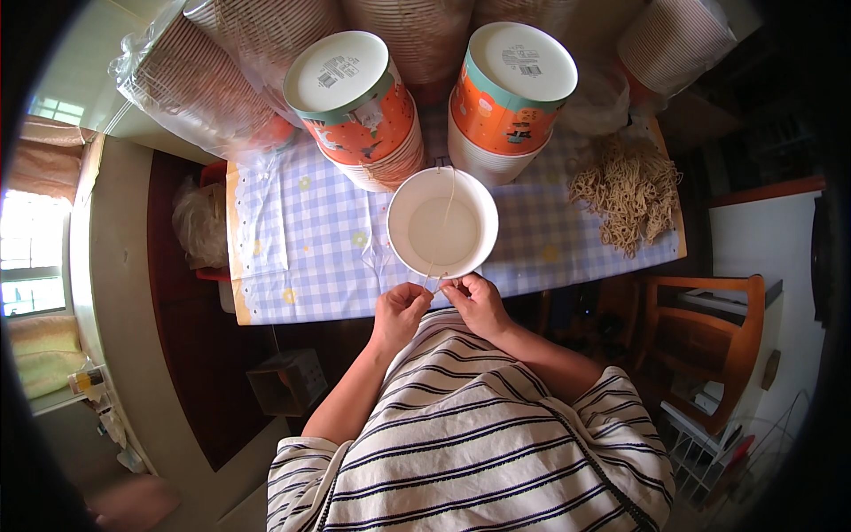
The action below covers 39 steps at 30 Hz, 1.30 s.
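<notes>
A white paper bucket (408, 222) stands at the table's near edge with its mouth towards me. One thin beige cord (450, 199) runs across the opening from the far rim to the near rim. Just below the near rim, my left hand (401, 316) pinches the cord between thumb and fingers. My right hand (479, 308) is closed on the cord close beside it, fingertips almost meeting the left ones. The fingers partly hide the cord's end, and I cannot make out how it is fastened to the rim.
Two upside-down bucket stacks, a left stack (359, 111) and a right stack (507, 102), stand behind on the checked tablecloth (310, 239). A heap of beige cords (629, 191) lies at the right. Plastic-wrapped stacks (199, 93) line the back. A wooden chair (700, 337) is at the right.
</notes>
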Each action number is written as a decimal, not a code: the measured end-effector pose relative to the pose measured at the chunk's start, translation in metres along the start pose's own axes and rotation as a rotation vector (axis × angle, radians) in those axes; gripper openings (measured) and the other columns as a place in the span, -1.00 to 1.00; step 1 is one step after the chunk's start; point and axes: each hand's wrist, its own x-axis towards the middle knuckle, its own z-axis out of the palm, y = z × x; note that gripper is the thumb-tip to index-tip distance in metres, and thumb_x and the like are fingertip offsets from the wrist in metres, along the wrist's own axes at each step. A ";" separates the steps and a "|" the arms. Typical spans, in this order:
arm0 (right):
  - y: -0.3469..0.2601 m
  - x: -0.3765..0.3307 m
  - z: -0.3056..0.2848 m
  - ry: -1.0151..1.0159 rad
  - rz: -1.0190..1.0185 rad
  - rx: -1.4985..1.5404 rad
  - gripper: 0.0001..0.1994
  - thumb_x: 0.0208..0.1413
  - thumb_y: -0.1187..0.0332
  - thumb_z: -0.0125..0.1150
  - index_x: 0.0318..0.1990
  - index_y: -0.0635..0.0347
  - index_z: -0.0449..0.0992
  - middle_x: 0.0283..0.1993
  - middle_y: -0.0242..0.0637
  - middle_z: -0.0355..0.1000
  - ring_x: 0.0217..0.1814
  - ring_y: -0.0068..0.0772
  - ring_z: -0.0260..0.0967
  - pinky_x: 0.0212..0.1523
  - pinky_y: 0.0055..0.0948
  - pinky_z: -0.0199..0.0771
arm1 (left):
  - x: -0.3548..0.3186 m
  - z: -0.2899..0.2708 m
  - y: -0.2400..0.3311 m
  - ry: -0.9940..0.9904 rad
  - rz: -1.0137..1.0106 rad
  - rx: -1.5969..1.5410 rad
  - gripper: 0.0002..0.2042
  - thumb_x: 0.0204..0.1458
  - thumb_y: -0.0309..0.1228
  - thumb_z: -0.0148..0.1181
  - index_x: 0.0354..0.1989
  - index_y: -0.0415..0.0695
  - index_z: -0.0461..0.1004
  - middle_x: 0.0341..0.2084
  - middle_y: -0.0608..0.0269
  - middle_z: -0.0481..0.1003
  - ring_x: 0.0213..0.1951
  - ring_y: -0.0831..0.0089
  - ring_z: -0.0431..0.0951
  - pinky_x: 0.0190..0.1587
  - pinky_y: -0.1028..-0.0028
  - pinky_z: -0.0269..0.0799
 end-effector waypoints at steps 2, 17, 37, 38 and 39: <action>0.001 0.000 0.000 -0.013 0.016 0.029 -0.85 0.07 0.44 0.17 -0.22 0.31 0.49 -0.36 -0.34 0.48 -0.40 -0.64 0.36 -0.34 -0.58 0.40 | -0.001 0.000 -0.001 0.005 0.008 0.001 -0.88 0.06 -0.49 0.11 -0.38 -0.32 0.48 -0.56 0.36 0.48 -0.49 0.69 0.40 -0.40 0.65 0.33; 0.000 0.001 -0.005 -0.232 0.166 0.277 -0.87 0.10 0.42 0.16 -0.26 0.30 0.50 -0.38 -0.48 0.43 -0.36 -0.75 0.29 -0.31 -0.67 0.35 | -0.014 0.000 0.011 0.087 0.057 0.129 -0.90 -0.01 -0.52 0.17 -0.34 -0.27 0.45 -0.55 0.37 0.43 -0.52 0.68 0.37 -0.47 0.65 0.27; -0.002 -0.001 -0.004 -0.196 0.145 0.251 -0.88 0.09 0.43 0.17 -0.26 0.29 0.51 -0.38 -0.45 0.46 -0.36 -0.73 0.32 -0.31 -0.66 0.37 | -0.019 0.008 0.038 0.063 0.436 0.811 -0.90 -0.16 -0.45 0.26 -0.43 -0.14 0.53 -0.61 0.21 0.41 -0.61 0.40 0.44 -0.52 0.47 0.38; -0.001 -0.001 -0.004 -0.188 0.136 0.252 -0.88 0.09 0.43 0.17 -0.26 0.30 0.51 -0.38 -0.45 0.46 -0.36 -0.74 0.32 -0.31 -0.66 0.37 | -0.018 0.008 0.037 0.062 0.422 0.789 -0.90 -0.15 -0.45 0.25 -0.43 -0.15 0.53 -0.59 0.20 0.42 -0.61 0.41 0.44 -0.52 0.47 0.38; 0.000 -0.002 -0.004 -0.180 0.128 0.252 -0.87 0.09 0.43 0.18 -0.26 0.30 0.51 -0.38 -0.45 0.46 -0.37 -0.74 0.32 -0.31 -0.66 0.37 | -0.018 0.008 0.036 0.060 0.409 0.767 -0.90 -0.14 -0.45 0.25 -0.43 -0.17 0.53 -0.58 0.19 0.42 -0.61 0.43 0.45 -0.52 0.48 0.38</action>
